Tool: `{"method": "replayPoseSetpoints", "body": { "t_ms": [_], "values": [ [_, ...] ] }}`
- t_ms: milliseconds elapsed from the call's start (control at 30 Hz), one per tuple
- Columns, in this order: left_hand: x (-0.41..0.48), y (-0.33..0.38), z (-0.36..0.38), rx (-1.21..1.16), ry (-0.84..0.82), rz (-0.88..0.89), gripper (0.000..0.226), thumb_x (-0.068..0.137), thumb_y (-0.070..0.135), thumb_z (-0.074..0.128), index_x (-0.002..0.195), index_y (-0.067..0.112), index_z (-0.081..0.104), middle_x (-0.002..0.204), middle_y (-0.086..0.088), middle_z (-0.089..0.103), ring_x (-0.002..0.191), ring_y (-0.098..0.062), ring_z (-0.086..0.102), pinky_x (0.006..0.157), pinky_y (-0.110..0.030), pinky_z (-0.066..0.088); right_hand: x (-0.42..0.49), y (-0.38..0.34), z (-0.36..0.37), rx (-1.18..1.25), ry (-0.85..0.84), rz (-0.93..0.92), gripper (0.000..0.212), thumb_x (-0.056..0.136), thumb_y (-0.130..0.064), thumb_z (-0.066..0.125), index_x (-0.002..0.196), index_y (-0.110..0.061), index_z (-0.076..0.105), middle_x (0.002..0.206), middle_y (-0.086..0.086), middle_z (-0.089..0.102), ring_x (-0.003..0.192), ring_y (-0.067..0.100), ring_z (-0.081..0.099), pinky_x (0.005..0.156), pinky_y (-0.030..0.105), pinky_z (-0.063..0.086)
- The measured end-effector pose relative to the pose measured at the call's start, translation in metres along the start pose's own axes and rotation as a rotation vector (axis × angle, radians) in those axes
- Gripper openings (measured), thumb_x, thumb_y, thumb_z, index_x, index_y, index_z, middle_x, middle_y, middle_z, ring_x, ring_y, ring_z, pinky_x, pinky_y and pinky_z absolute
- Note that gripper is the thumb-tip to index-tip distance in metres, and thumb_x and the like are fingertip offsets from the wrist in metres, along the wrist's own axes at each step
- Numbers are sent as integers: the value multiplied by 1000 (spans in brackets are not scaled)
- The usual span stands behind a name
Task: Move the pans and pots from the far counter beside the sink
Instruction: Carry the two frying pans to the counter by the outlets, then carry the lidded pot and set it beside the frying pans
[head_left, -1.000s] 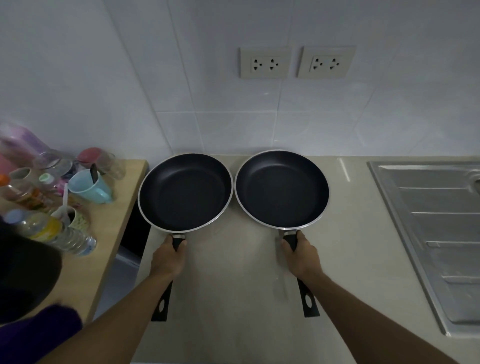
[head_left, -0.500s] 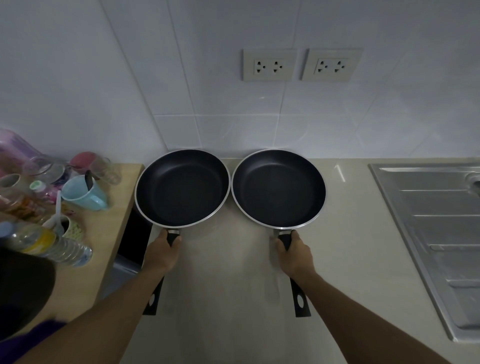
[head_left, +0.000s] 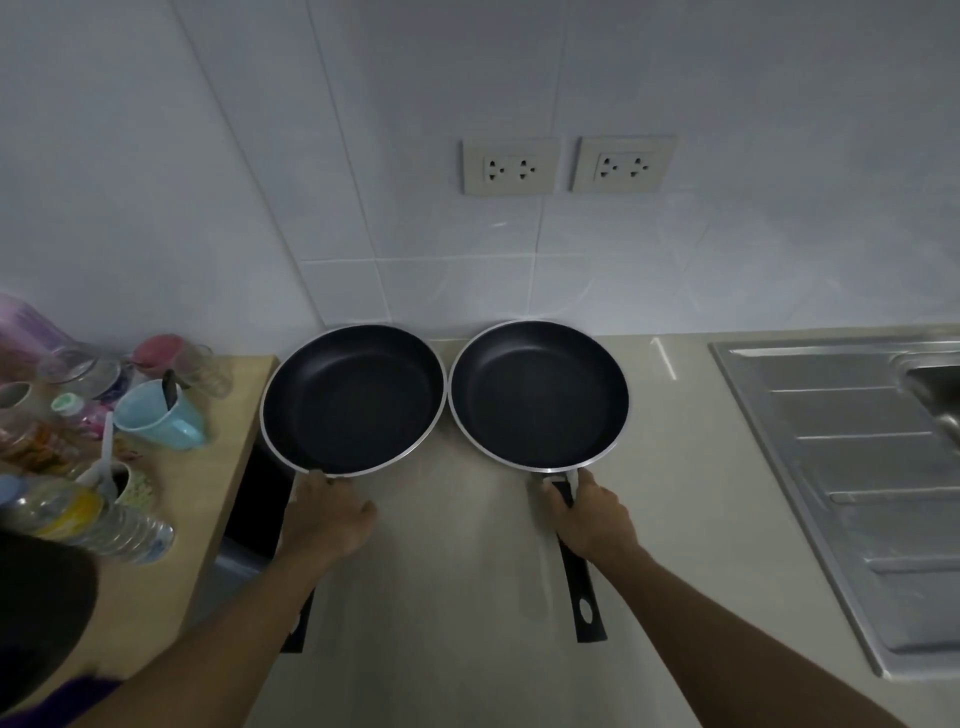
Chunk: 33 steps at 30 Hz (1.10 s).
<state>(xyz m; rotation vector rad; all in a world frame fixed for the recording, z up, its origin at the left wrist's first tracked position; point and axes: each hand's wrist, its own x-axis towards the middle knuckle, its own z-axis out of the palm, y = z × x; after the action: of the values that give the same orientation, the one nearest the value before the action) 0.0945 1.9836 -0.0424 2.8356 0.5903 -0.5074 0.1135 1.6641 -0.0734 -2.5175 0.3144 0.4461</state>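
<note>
Both hands closed on pan handles: left hand (head_left: 332, 519) curled over the handle of the left pan (head_left: 353, 400) right where it meets the rim, handle mostly hidden under the palm; right hand (head_left: 592, 519) wrapped round the handle of the right pan (head_left: 537, 395) just behind the rim, thumb on top. Pans side by side on the beige counter (head_left: 467, 597), rims touching or nearly so, backs close to the tiled wall (head_left: 363, 208). Sink (head_left: 857, 467) off to the right, apart from the right pan. Whether the bases rest fully on the counter I cannot tell. Risks, as I judge them: left pan's outer edge overhangs the dark gap (head_left: 260, 499) between counter and wooden table (head_left: 208, 493); let go there and it could tip or slide into the gap. A nudge left could also strike the blue cup (head_left: 156, 415) and the plastic bottle (head_left: 104, 525) crowded on that table. Rims may clash and scrape if the two pans shift unevenly. Materials: round shallow pans, matte black non-stick insides, bright bare-metal rims, long flat black handles, with a hanging hole visible in the right one. Counter smooth, faintly glossy, likely slippery under metal. Sink is ribbed stainless steel.
</note>
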Motion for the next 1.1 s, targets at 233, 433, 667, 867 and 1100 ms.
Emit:
{"method": "replayPoseSetpoints", "body": {
  "t_ms": [233,433,667,867,1100],
  "values": [
    [-20,82,-45,-70,0,417,41,91,42,50,123,17,58,123,-10,57,118,-32,56,97,-43,47,-17,24,-54,-62,51,-26,80,84,-79,29,136,-20,45,129,8,59,114,29,58,98,45,46],
    [-44,187,-51,-159,-138,711,67,92,59,46,150,26,38,156,5,38,142,-16,38,116,-37,32,-42,75,-120,-82,178,3,99,78,-87,24,155,-23,26,160,1,30,148,27,22,119,53,15],
    [-111,309,-39,-248,-275,855,67,85,66,40,144,34,44,154,9,41,138,-13,40,112,-35,34,-87,170,-201,157,412,76,92,77,-85,38,146,-25,40,145,6,52,133,27,47,109,44,36],
    [-195,425,-4,-232,-264,978,51,88,61,47,129,32,58,140,5,57,126,-16,54,108,-36,42,-146,278,-261,311,498,144,98,76,-86,40,151,-23,35,151,5,45,137,24,44,111,41,36],
    [-334,575,52,-272,-351,1109,56,77,63,49,117,27,65,119,1,70,112,-20,63,96,-32,47,-225,426,-342,428,628,237,91,81,-81,42,151,-24,34,151,5,46,136,25,45,109,41,39]
  ]
}}
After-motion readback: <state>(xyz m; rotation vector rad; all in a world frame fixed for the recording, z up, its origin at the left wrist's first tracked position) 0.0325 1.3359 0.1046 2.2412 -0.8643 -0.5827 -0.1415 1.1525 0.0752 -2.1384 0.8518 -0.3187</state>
